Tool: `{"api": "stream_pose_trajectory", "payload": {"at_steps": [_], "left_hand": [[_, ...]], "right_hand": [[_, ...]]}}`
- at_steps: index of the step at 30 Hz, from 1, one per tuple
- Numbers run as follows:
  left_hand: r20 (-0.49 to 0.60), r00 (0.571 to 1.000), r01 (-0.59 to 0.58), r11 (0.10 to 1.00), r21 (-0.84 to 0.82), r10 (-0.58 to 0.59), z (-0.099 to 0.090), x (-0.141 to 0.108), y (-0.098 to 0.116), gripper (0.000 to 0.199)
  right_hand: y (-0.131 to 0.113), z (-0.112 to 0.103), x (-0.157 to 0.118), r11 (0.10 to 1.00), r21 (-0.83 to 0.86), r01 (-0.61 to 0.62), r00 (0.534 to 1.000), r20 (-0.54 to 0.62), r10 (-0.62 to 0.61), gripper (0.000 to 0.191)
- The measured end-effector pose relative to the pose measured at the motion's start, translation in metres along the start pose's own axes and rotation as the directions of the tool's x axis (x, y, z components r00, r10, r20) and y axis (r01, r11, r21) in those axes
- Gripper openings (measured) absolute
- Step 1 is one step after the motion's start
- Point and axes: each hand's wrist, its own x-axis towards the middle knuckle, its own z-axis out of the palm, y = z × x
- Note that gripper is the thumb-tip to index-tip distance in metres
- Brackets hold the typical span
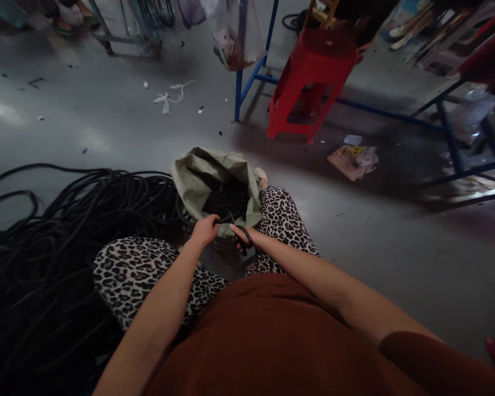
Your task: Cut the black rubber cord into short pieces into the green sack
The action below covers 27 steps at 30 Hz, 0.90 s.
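Note:
Between my knees stands an open woven sack [189, 184], pale green, with small black pieces [225, 203] inside. At its near rim my left hand [205, 229] is closed around a black rubber cord, of which only a short dark end shows past the fingers. My right hand [241, 235] grips a pair of scissors [248, 240] by the black handles. The blades point up and left over the sack's mouth, close to my left fingertips. A large heap of black rubber cord [78, 220] lies on the floor to the left, reaching up to the sack.
A red plastic stool [328, 55] stands ahead, beside a blue metal frame [238, 93] with a clear plastic bag [247, 41] hanging from it. Crumpled plastic packaging [353, 161] and white scraps [167, 100] lie on the grey floor. Another person's feet [61, 25] show at the top left.

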Motion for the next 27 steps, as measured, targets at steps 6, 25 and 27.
{"api": "stream_pose_trajectory", "payload": {"at_steps": [6, 25, 27], "left_hand": [[0.009, 1.0, -0.027, 1.0, 0.016, 0.027, -0.002, 0.001, 0.0, 0.03], [0.035, 0.997, -0.064, 0.997, 0.051, 0.062, -0.004, 0.0, 0.002, 0.032], [0.037, 0.997, -0.069, 0.996, 0.048, 0.068, -0.004, 0.0, 0.002, 0.032]], "right_hand": [[0.008, -0.002, 0.012, 0.995, -0.097, 0.017, 1.0, 0.004, -0.017, 0.065], [0.007, -0.005, 0.012, 0.965, -0.261, 0.029, 1.0, 0.013, -0.026, 0.07], [0.007, -0.004, 0.012, 0.974, -0.227, 0.021, 1.0, -0.006, -0.023, 0.068]]}}
